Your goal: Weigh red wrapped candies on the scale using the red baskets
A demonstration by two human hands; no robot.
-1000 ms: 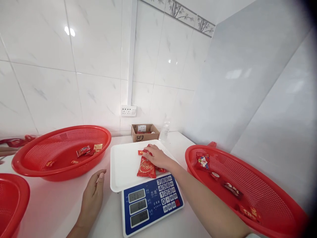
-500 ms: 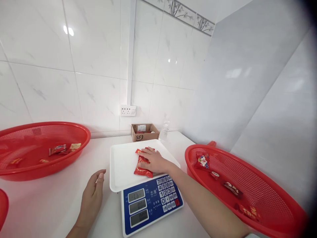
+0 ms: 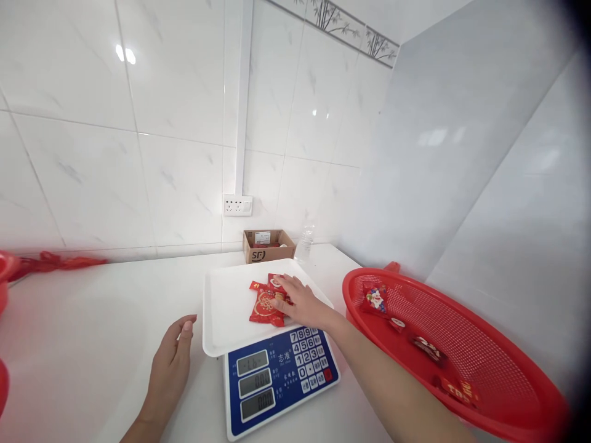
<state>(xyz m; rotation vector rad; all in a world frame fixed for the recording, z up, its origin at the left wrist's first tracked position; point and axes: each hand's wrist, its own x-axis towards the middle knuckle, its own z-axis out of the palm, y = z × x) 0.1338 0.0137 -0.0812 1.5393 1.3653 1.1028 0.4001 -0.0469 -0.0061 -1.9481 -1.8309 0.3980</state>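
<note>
On the white tray (image 3: 231,295) of a weighing scale (image 3: 281,384) lies a red packet (image 3: 268,304) with a gold heart print. A smaller red packet (image 3: 274,282) sits behind it, partly under my right hand. My right hand (image 3: 300,301) rests over the packets' right side, its fingers stretched out and somewhat apart; what lies beneath the palm is hidden. To the left of the scale, my left hand (image 3: 172,354) hovers or rests by the table, empty, with fingers extended and the thumb near them. The scale has a blue panel with displays and keys.
At right stands a red mesh basket (image 3: 503,326) holding several wrapped packets. An open cardboard box (image 3: 269,253) and a clear plastic bottle (image 3: 305,242) are behind the scale. Blurred red plastic (image 3: 60,263) lies along the wall at left, beside a red basket edge (image 3: 5,274).
The large red basket at left has gone almost wholly out of view, uncovering red plastic by the wall. My right hand has slid slightly right, showing more of the packets. My left hand stays put.
</note>
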